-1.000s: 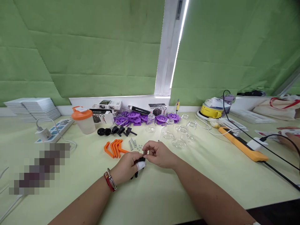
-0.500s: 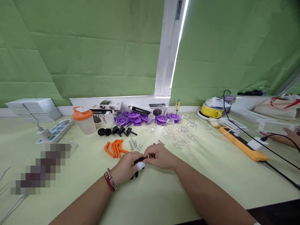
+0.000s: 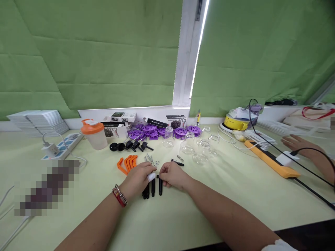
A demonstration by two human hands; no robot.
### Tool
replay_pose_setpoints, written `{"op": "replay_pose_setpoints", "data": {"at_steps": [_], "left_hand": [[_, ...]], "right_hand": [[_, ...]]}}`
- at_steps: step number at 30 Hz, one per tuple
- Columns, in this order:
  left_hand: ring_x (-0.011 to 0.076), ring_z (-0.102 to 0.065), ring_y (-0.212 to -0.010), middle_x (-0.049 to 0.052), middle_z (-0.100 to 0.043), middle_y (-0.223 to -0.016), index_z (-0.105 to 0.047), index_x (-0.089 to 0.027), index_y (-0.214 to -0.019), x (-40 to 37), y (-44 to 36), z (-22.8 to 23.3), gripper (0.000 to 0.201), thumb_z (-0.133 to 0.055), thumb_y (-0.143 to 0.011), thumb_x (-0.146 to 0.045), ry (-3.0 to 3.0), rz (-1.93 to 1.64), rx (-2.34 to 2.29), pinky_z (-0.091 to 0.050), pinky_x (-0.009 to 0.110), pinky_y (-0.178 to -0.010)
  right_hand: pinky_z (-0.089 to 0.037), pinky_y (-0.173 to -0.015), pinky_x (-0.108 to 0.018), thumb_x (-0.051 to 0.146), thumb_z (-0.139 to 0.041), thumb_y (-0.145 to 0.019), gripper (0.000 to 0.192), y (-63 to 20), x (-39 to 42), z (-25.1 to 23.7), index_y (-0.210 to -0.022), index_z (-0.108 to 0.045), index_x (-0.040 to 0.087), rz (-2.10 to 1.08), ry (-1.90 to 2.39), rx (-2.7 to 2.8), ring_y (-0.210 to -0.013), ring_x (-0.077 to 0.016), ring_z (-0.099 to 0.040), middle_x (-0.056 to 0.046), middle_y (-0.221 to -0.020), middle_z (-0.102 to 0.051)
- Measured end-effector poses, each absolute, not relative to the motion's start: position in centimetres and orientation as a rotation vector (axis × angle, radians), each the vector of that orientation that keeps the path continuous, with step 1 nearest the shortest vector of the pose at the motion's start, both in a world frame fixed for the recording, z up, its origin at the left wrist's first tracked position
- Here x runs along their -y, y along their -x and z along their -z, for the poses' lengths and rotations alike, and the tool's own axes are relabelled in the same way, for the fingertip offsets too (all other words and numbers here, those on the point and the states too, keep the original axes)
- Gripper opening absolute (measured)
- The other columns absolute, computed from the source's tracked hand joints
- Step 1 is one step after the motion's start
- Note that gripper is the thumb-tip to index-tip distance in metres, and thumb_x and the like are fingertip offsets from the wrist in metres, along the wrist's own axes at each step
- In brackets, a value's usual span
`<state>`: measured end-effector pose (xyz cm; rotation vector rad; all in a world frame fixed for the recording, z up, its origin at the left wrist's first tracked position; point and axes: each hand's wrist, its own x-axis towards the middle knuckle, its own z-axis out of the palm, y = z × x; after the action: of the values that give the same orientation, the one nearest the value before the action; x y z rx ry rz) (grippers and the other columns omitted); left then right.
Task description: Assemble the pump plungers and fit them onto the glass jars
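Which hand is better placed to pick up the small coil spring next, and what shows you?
Probably the right hand: the coil spring lies just beyond it, while the left hand is farther away, nearer the orange bent pieces.

Place: workroom of the assembly-workshop sort, judging by contents. Table (image 3: 183,221), pale green, long: running beneath the fingers (image 3: 164,170) and well out to both sides, serving as a bench. Sorted by kind: black tubes (image 3: 153,188) lining up at and just below the fingers; orange handles (image 3: 130,162) lying near their left; screws (image 3: 149,159) lying just beyond; a spring (image 3: 180,158) lying beyond, to the right. Purple discs (image 3: 194,130), many alike: piling up farther beyond, near clear jars (image 3: 190,138). Printed boxes (image 3: 124,116): sitting beside and behind. White power strip (image 3: 72,141): lying well to the left; orange power strip (image 3: 288,172): lying well to the right. Co-worker's hand (image 3: 298,143): sharing the table, far right.
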<state>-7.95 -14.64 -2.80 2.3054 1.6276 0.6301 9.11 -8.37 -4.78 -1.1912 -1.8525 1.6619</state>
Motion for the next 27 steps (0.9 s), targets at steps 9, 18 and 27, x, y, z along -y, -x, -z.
{"op": "replay_pose_setpoints", "data": {"at_steps": [9,18,27], "left_hand": [[0.0231,-0.054,-0.089,0.007,-0.057,-0.099,-0.058,-0.021,-0.106,15.4,7.4,2.2,0.033,-0.059,-0.077,-0.037,-2.286,-0.435,-1.507,-0.044,0.032,-0.073],[0.0243,-0.054,-0.094,0.008,-0.057,-0.103,-0.06,-0.022,-0.106,15.4,7.6,2.3,0.032,-0.057,-0.079,-0.038,-2.274,-0.432,-1.506,-0.044,0.033,-0.077],[0.0249,-0.053,-0.102,0.009,-0.057,-0.111,-0.059,-0.021,-0.11,15.2,7.6,2.2,0.033,-0.053,-0.082,-0.037,-2.251,-0.511,-1.566,-0.044,0.038,-0.086]], "right_hand": [[-0.045,-0.041,-0.019,0.016,-0.058,-0.076,0.006,-8.4,8.6,6.1,-0.074,-0.052,0.017,-1.648,1.145,1.927,-0.041,-0.0107,-0.055,0.004,-0.045,-0.055],[-0.04,-0.056,-0.024,0.025,-0.065,-0.073,0.008,-11.3,6.3,3.3,-0.078,-0.064,0.018,-0.84,1.238,2.28,-0.066,-0.0146,-0.059,-0.004,-0.074,-0.065],[-0.036,-0.054,-0.026,0.015,-0.075,-0.057,0.014,-15.0,2.9,2.6,-0.067,-0.065,0.017,-0.764,1.624,2.361,-0.067,-0.0194,-0.058,-0.006,-0.073,-0.062]]}}
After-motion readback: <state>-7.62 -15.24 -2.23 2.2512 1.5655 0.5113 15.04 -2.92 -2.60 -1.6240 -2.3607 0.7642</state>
